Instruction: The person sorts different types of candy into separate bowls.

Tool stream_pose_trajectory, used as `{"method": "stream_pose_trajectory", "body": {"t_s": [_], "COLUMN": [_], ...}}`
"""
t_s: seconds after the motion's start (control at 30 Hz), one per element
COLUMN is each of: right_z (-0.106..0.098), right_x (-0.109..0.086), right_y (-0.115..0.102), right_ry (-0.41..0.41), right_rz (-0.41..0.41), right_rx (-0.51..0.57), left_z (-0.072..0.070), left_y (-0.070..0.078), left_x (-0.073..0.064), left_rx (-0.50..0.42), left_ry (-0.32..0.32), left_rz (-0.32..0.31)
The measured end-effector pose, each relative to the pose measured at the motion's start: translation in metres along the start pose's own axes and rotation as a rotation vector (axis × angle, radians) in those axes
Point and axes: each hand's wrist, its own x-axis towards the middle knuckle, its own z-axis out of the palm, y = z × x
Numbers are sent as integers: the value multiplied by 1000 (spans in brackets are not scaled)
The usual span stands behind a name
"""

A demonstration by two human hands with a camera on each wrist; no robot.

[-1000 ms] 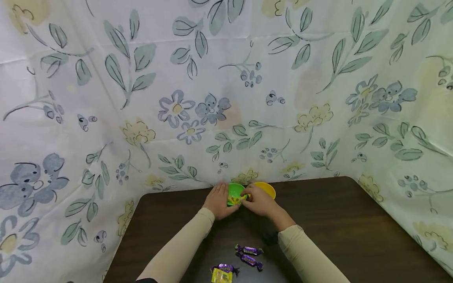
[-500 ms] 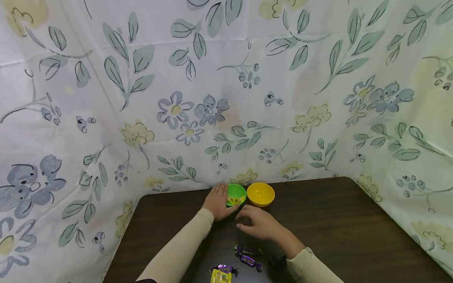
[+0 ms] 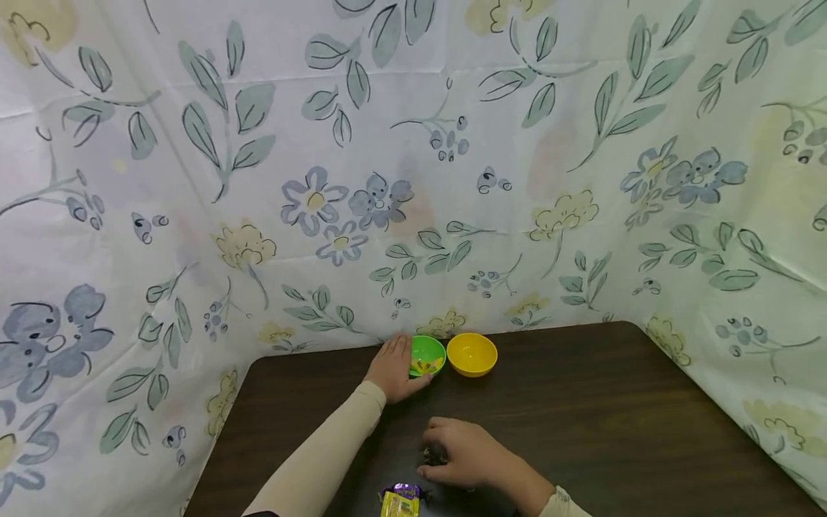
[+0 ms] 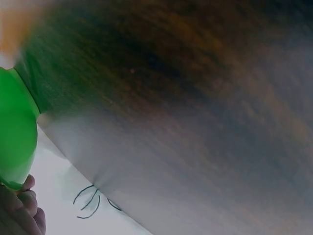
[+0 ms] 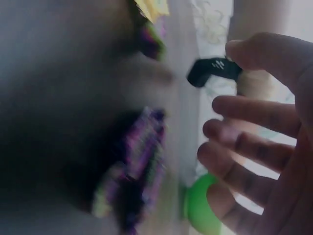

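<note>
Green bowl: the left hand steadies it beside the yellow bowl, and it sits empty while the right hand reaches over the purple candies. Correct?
Not quite. The green bowl is not empty: the head view shows a yellow-wrapped candy inside it. The rest holds: left hand, yellow bowl, right hand.

two bowls [image 3: 452, 355] sit side by side at the table's [image 3: 614, 409] far edge; wrapped candies [image 3: 400, 499] lie nearer.

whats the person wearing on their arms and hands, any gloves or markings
Both arms are covered by snug, plain beige sleeves that end at the wrists, with no print or markings visible. The left hand and right hand are bare: no gloves, and no rings or watch that the head view shows. At the bottom edge, a dark band shows at the upper end of the left sleeve.
</note>
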Motion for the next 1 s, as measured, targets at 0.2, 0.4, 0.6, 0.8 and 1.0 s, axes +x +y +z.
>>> {"method": "stream_pose_trajectory", "body": {"t_s": [0.2, 0.4, 0.6, 0.8, 1.0], "right_z": [16, 25, 35, 40, 39], "right_x": [-2, 0, 2, 5, 7], "right_y": [-1, -2, -8, -13, -21], "right_ry": [-22, -27, -41, -57, -104], "right_rz": [-69, -102, -132, -140, -93], "right_rx": [-121, -140, -146, -184, -185], "left_z": [1, 2, 4, 1, -4], "left_y": [0, -2, -2, 0, 2], "left_x": [1, 4, 4, 1, -2], "left_rx": [-14, -5, 7, 0, -12], "left_ry": [-11, 5, -17, -7, 1], "left_rz": [-1, -1, 5, -1, 4]}}
